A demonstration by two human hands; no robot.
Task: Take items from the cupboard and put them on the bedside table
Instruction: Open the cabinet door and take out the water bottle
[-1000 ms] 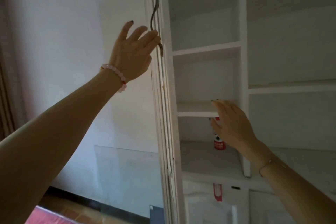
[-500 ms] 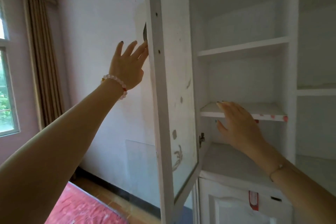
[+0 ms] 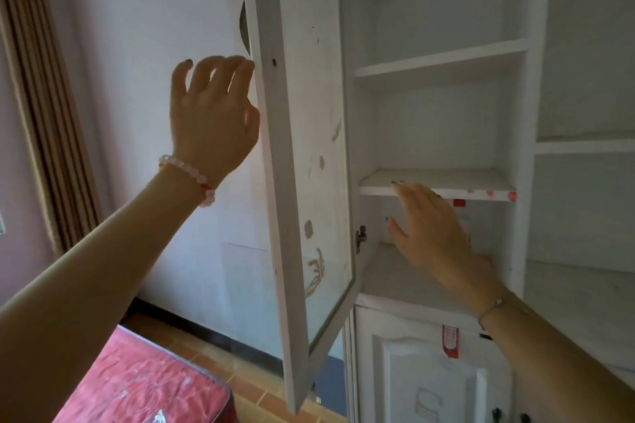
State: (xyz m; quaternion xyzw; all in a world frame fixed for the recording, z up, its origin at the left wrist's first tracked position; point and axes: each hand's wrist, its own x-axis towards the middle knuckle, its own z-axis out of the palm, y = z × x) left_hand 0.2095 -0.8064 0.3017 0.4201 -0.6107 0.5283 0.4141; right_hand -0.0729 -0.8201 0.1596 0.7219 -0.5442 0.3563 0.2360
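Observation:
The white cupboard door (image 3: 302, 113) stands swung open, its dark handle (image 3: 243, 24) showing past the outer edge. My left hand (image 3: 211, 120) is raised beside that edge below the handle, fingers loosely curled, fingertips at the frame, holding nothing. My right hand (image 3: 429, 233) reaches with straight fingers into the compartment under the middle shelf (image 3: 436, 182). It covers a small container; only its red cap (image 3: 458, 203) and a sliver of its side show. I cannot tell whether the hand touches it.
The other cupboard shelves show nothing on them. A lower cabinet door (image 3: 429, 371) with a red sticker (image 3: 450, 342) sits below. A red bed cover (image 3: 144, 385) lies at lower left and a curtain (image 3: 44, 113) hangs at far left.
The door has swung further open. My left hand has come off the handle and dropped lower, its fingers curling. My right hand now hides most of the red-capped container.

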